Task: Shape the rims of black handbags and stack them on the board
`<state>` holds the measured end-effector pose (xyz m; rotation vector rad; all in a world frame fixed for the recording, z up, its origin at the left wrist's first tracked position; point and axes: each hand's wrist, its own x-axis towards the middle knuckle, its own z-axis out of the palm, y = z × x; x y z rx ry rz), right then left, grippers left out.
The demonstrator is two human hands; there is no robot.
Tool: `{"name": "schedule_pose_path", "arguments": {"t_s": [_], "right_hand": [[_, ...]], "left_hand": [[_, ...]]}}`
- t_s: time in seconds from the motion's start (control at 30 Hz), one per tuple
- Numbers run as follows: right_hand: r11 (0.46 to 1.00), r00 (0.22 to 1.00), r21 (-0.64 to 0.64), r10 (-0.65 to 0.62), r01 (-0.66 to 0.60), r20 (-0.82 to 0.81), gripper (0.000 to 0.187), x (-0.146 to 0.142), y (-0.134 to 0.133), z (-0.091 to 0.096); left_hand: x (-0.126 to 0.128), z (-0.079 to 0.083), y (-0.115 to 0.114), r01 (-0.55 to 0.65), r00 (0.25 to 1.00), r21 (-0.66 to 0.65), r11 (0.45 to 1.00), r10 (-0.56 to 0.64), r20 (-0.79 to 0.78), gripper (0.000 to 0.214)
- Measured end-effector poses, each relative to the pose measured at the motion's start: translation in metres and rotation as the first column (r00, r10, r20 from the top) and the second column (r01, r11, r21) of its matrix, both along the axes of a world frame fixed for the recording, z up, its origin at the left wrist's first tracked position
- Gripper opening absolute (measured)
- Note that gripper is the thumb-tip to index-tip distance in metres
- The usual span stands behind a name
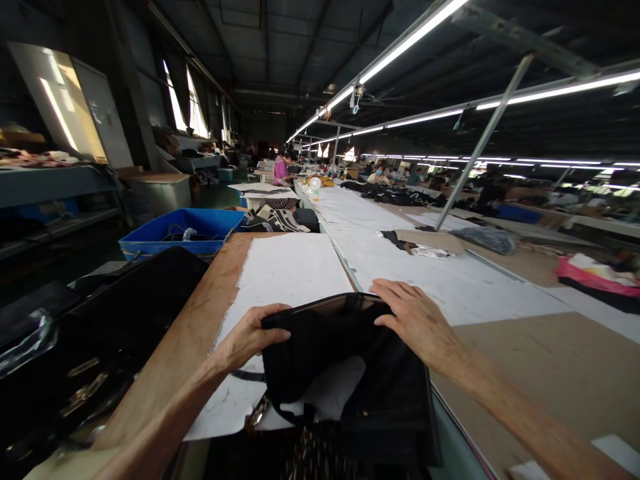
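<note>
A black bag lies on the near end of a long work table, its mouth turned away from me. My left hand grips the bag's left edge, fingers curled round the rim. My right hand rests on the right side of the rim, fingers bent over the edge. A white paper piece shows against the front of the bag. A metal clasp on a strap hangs at the bag's lower left.
White paper sheets cover the table ahead. A blue bin stands at the left, with dark bags piled nearer. Slanted metal poles rise from the table at right. Other people work far down the hall.
</note>
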<state>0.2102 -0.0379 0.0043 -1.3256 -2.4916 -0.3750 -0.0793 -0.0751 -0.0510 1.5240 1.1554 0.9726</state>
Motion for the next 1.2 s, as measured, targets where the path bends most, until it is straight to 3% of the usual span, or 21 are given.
{"name": "schedule_pose_path", "arguments": {"t_s": [0.13,0.27,0.6,0.8,0.97,1.2], "right_hand": [[0.987,0.987,-0.092,0.122,-0.131,-0.106,0.031,-0.014,-0.001,-0.002],[0.978,0.975,-0.102,0.163,-0.180,-0.153,0.017,-0.026,0.003,-0.005],[0.965,0.962,-0.233,0.056,-0.121,-0.267,0.016,-0.032,0.008,-0.002],[0.939,0.913,-0.323,-0.023,-0.119,-0.406,0.017,-0.030,0.012,-0.002],[0.949,0.898,-0.299,-0.046,-0.097,-0.438,0.017,-0.030,0.011,-0.004],[0.969,0.896,-0.247,-0.089,-0.024,-0.435,0.015,-0.031,0.006,-0.005]], "left_hand": [[0.000,-0.004,-0.001,-0.002,0.998,-0.019,1.000,0.003,0.060,0.036],[0.001,-0.003,-0.005,0.005,0.995,-0.019,1.000,-0.003,0.104,0.032],[0.003,0.000,-0.011,-0.004,1.000,0.142,0.990,0.005,-0.005,0.033],[0.010,0.006,-0.017,-0.075,0.989,0.183,0.980,0.097,-0.116,0.033],[0.015,0.008,-0.018,-0.155,0.968,0.204,0.967,0.189,-0.164,0.031],[0.017,0.004,-0.018,-0.149,0.958,0.259,0.954,0.204,-0.202,0.031]]}}
